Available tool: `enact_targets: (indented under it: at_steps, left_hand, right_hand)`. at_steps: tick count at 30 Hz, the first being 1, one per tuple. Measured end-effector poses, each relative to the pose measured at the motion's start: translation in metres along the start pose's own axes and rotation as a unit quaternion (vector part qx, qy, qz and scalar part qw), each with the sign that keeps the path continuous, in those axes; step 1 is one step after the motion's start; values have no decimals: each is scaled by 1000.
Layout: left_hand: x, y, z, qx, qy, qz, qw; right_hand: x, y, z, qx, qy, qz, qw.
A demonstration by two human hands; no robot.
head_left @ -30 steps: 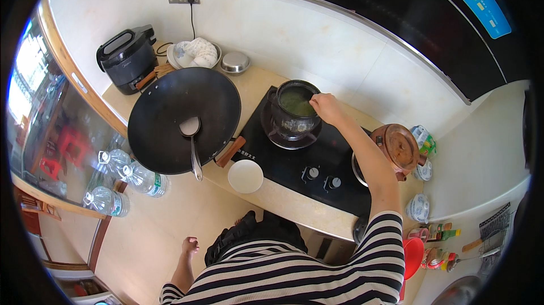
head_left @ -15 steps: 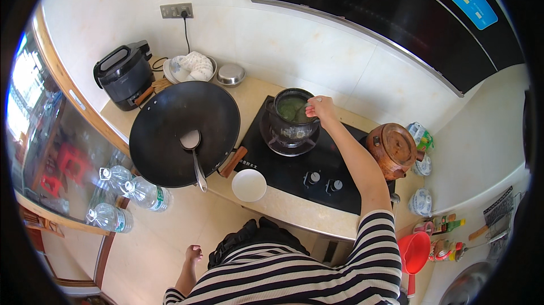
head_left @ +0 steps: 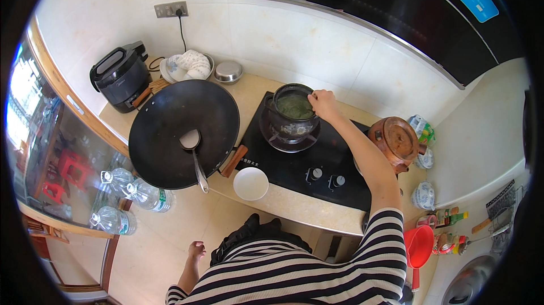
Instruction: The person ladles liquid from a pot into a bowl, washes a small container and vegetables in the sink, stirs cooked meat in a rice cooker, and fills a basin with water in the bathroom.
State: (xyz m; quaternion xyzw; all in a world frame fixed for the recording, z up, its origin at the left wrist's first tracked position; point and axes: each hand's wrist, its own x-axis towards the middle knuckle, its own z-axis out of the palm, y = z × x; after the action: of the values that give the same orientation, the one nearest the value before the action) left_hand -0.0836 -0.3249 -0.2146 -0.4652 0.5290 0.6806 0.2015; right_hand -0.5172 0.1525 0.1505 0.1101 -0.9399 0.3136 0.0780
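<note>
On the left burner stands a black pot (head_left: 292, 129) with no lid, green leafy bits floating in its liquid. My right hand (head_left: 323, 104) is at the pot's right rim with fingers pinched together; what they grip is mostly hidden behind them. My left hand (head_left: 197, 250) hangs low beside my body, its fingers curled and nothing visible in them. Left of the burner rests a large black wok (head_left: 164, 118) with wooden handles. A metal ladle (head_left: 196, 158) lies in it. Close to the wok's right handle sits a white bowl (head_left: 251, 184).
A brown lidded clay pot (head_left: 396, 139) stands at the hob's right. Behind the wok are a black appliance (head_left: 120, 75), stacked bowls (head_left: 195, 66) and a steel bowl (head_left: 229, 71). A range hood (head_left: 368, 10) overhangs the hob. Water bottles (head_left: 150, 194) stand at left, a red dipper (head_left: 419, 246) at right.
My right hand has shifted slightly right and down along the pot's rim, and its fingers have turned downward. The view has shifted a little; my left hand still hangs low.
</note>
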Motion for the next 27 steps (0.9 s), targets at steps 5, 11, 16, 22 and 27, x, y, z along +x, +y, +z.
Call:
enact_targets:
  at_steps: [5,11,16,22,27]
  left_hand:
    - [2,-3,3,54,28,22,998]
    - [8,-1,-3,11,1,-12,1000]
    - [7,-4,6,98,46,50,993]
    - [11,-11,2,48,20,26,998]
    - [1,-18,-2,43,25,11,999]
  right_hand:
    - [5,-11,13,233,-14,162,959]
    - [11,2,42,197,3,46,979]
    - [15,15,31,-97,50,-176,978]
    - [22,-2,13,-173,8,-90,981]
    - [21,-32,15,117,-91,118,982]
